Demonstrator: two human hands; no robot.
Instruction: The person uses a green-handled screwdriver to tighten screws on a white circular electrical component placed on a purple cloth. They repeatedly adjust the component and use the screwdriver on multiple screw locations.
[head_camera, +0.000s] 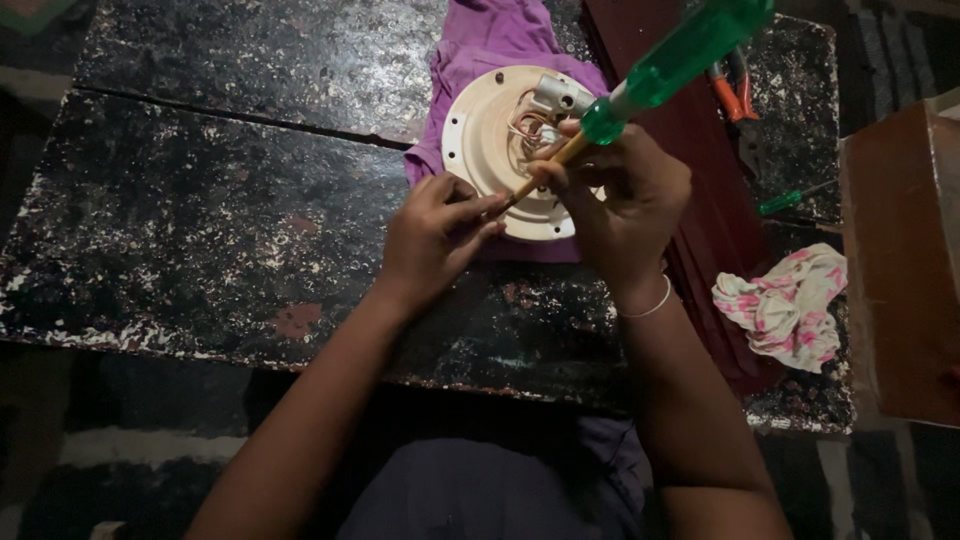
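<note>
Head view: the round cream disc (490, 150), a flat housing plate with small holes round its rim, lies flat on a purple cloth (480, 45) at about twelve o'clock from my hands, just beyond my fingertips. Thin copper-coloured wires (528, 128) curl at its middle beside a small pale grey block (560, 95). My screwdriver (650, 75) crosses it on a slant: its clear green handle rises toward one o'clock, and the shaft runs down toward seven o'clock, the tip landing near the disc's lower edge.

My right hand (625, 195) is the nearer one, lying over the disc's right side with the fingers curled and closed around the shaft just under the handle. My left hand (435, 235) sits at eight o'clock from the disc, fingers drawn together and pinching at the tip of the shaft; whether something small is held there I cannot tell.

All this rests on a black, worn table (220, 200) with pale chipped flecks. A dark red board (700, 140) runs past the disc at three o'clock, orange-handled pliers (730, 95) lie beyond it, and a crumpled pink-and-white rag (790, 305) sits at four o'clock, near a brown box (900, 270).
</note>
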